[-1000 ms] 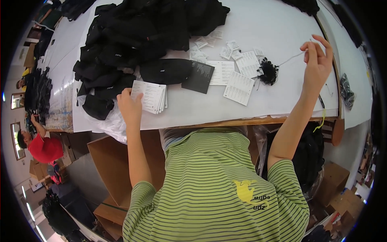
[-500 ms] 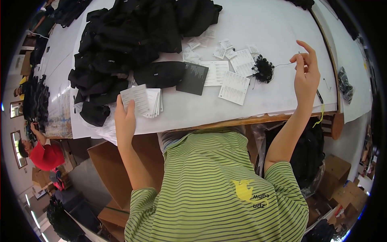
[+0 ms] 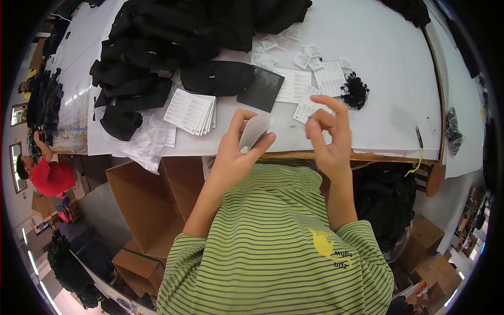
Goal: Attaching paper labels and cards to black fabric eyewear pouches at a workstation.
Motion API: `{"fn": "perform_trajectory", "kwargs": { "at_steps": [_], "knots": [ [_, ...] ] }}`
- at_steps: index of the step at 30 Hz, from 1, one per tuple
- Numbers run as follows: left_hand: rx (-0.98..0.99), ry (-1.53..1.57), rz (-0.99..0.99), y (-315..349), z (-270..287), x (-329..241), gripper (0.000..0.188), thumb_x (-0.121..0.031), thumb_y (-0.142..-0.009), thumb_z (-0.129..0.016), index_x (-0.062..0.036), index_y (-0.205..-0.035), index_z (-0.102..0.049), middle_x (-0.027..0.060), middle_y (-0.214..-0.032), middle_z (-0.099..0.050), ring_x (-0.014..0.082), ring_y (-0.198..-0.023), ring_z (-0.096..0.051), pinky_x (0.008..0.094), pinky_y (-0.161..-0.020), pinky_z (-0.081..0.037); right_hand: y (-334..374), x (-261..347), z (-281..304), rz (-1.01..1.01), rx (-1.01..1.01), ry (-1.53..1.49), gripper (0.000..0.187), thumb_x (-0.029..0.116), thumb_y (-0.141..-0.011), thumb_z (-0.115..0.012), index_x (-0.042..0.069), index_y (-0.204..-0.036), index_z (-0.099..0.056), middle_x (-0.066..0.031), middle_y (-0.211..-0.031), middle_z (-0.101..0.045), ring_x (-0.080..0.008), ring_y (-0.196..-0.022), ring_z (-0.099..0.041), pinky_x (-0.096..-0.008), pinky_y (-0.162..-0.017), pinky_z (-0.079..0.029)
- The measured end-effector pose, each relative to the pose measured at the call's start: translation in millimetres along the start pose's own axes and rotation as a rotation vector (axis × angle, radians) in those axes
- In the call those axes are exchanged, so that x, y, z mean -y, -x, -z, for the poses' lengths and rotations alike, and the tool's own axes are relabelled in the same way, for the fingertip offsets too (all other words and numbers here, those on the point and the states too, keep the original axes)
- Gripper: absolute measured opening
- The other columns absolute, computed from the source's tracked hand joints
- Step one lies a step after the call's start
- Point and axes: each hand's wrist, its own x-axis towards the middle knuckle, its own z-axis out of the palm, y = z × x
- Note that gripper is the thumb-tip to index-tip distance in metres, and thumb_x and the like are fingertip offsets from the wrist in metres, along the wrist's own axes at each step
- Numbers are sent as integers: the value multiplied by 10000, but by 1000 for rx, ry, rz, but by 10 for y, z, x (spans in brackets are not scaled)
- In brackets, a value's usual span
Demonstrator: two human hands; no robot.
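- While I hold the pale paper tag [image 3: 254,132] upright in my left hand [image 3: 234,155], pinched between thumb and fingers [image 3: 261,144] just above the near edge of the tabletop [image 3: 388,79], I judge the best way is to keep it steady and flat-faced toward my right hand, so the two can meet without the tag bending.
- My right hand [image 3: 329,142] hovers close beside it, thumb and forefinger drawn together as if nipping something very fine; the other fingers [image 3: 338,105] are spread and raised. I would bring that pinch in slowly and keep both wrists low over the table edge.
- Whether the right fingers really grip a thread or string I cannot tell: nothing thin enough shows between them.
- Just beyond my hands lie a dark flat card [image 3: 261,89] and a fanned stack of white printed leaflets [image 3: 190,111], with more white tags [image 3: 315,86] scattered to the right and a tangle of black strings [image 3: 355,92] beside them.
- Farther back a heap of black garments [image 3: 173,47] covers the far left of the tabletop, over some clear plastic wrap [image 3: 142,142].
- Hidden or unclear: the tag's printed face is turned partly away, any hole in it does not show, and my striped shirt [image 3: 273,247] blocks what is under the table edge.
- Cardboard boxes [image 3: 147,205] stand below left, and a person in a red top [image 3: 50,176] sits at the far left rim, much distorted.
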Motion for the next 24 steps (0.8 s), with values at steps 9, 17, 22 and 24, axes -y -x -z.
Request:
{"fn": "perform_trajectory", "kwargs": {
  "at_steps": [9,17,22,24],
  "knots": [
    [-181,-370,-440,-32,-149,25,120,-61,-772,-702,-25,-864,-634,75,-749,-544,258,-718,-514,341,-614,-409,77,77,-242,14,118,-14,381,-38,-845,-529,63,-1209,-477,-2,-614,-514,-65,-489,-444,-218,-467,-356],
    [-168,-602,-666,-11,-72,19,159,-36,-733,-721,-33,-883,-668,43,-749,-555,221,-696,-504,323,-579,-401,101,65,-247,-60,75,-35,284,-17,-863,-581,55,-1128,-509,-21,-639,-548,-78,-518,-477,-229,-500,-383],
    [-36,-499,-646,-3,76,18,125,-102,-793,-693,-13,-877,-668,57,-775,-586,216,-704,-522,303,-604,-405,76,105,-127,-107,149,-61,97,19,-824,-680,28,-892,-611,-6,-672,-590,-56,-560,-506,-205,-532,-408],
    [15,-427,-619,1,119,63,140,-145,-844,-658,-13,-890,-662,62,-780,-578,214,-708,-518,301,-607,-412,87,107,-100,-107,196,-71,96,21,-822,-681,29,-889,-613,-3,-675,-593,-54,-560,-507,-200,-535,-409]
  ]
}}
